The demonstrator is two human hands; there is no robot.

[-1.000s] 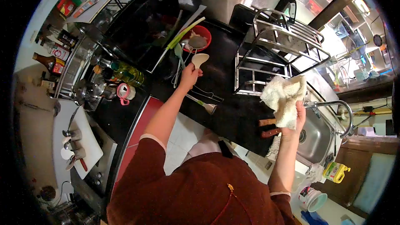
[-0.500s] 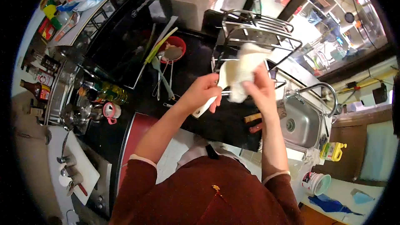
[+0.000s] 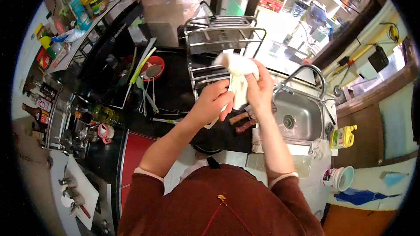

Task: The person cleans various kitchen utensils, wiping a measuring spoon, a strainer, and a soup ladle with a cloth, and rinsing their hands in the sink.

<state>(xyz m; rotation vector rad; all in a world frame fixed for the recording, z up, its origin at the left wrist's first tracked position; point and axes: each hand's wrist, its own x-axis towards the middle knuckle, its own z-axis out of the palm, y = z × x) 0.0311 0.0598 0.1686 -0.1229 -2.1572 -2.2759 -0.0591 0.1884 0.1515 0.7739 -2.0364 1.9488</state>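
My left hand (image 3: pixel 213 100) is closed around the handle of a cream-coloured spoon-like utensil (image 3: pixel 211 125), whose lower end sticks out below my fingers. A white cloth (image 3: pixel 238 81) is bunched around the utensil's upper part and hides its head. My right hand (image 3: pixel 260 88) grips the cloth from the right side. Both hands are held above the black countertop (image 3: pixel 175 91), in front of a metal rack (image 3: pixel 225 35). Below my right hand lie a wooden-handled knife (image 3: pixel 238 118) and a red-handled one (image 3: pixel 246 126).
A steel sink (image 3: pixel 302 113) with a curved faucet (image 3: pixel 323 76) lies to the right. At left are a red bowl (image 3: pixel 158 66), a strainer (image 3: pixel 153 71), a pink-rimmed cup (image 3: pixel 105 132) and several bottles. A yellow jug (image 3: pixel 343 137) stands beyond the sink.
The view has turned to the right, showing more of the sink side. The cloth has shifted around the utensil and now covers its head. Both hands keep their hold.
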